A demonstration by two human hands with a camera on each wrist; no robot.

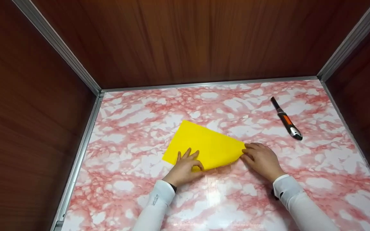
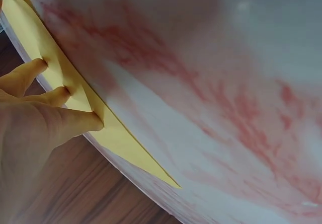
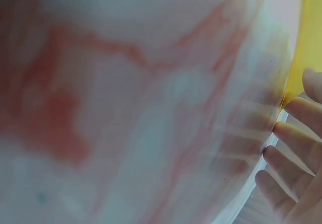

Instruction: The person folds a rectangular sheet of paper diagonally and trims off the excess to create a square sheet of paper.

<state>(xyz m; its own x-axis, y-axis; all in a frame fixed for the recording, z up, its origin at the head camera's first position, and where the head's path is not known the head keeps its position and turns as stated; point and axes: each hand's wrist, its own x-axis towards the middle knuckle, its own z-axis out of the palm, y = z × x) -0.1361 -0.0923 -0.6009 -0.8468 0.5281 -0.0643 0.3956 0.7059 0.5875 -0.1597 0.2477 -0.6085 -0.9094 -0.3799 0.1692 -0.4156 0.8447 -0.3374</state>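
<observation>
A yellow sheet lies on the table, its near right edge bowed up in a curve. On its near left part rests my left hand, three fingers spread over the surface and the index finger bent toward the thumb at the near edge. Several of its fingertips touch the sheet in the left wrist view. My right hand pinches the sheet's right corner between thumb and fingers. In the right wrist view, the thumb and index finger of that hand meet the yellow edge, with the other fingers spread below.
A black-and-orange utility knife lies at the back right, apart from both hands. The table has a red and white marbled top. Brown wood-look panels with metal edging enclose its back and sides.
</observation>
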